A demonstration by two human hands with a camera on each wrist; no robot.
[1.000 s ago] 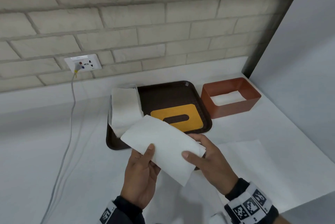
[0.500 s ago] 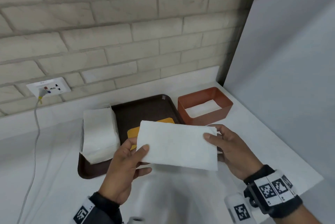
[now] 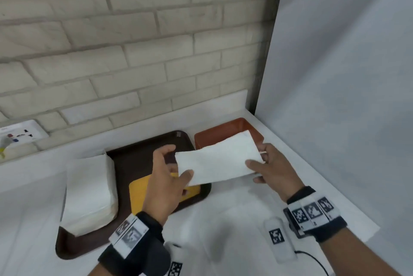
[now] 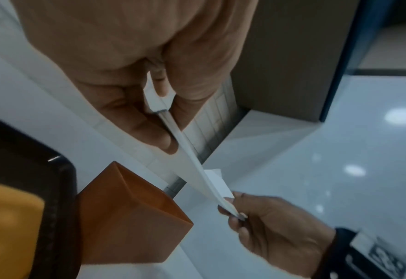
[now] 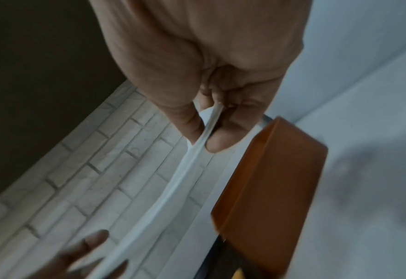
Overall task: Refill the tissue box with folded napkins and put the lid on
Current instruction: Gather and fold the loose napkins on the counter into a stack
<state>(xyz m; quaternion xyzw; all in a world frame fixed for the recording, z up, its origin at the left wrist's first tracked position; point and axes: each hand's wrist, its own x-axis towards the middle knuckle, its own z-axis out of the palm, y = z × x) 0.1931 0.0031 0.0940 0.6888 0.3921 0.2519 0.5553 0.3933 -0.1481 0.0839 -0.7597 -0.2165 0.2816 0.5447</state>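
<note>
Compared with half a second ago, the folded napkin (image 3: 218, 160) has travelled right and away from the person; it now overlaps the near rim of the tissue box (image 3: 228, 129), where earlier it was held short of the box, over the tray.

The white surface (image 3: 290, 155) carries a dark brown tray (image 3: 138, 155) with the open orange-brown tissue box just beside its right edge. The tray holds a stack of white napkins (image 3: 89, 193) at its left end and the yellow lid (image 3: 139, 195) lying flat near its front. What the box contains cannot be told, as the held napkin covers its opening.

The folded napkin is held in the air, its long axis running left to right, with the right end raised and pointing toward the box's far corner.

The left hand (image 3: 166, 180) pinches the napkin's left short end between thumb and fingers; the right hand (image 3: 273, 167) pinches the right end likewise, confirmed edge-on in both wrist views.
</note>
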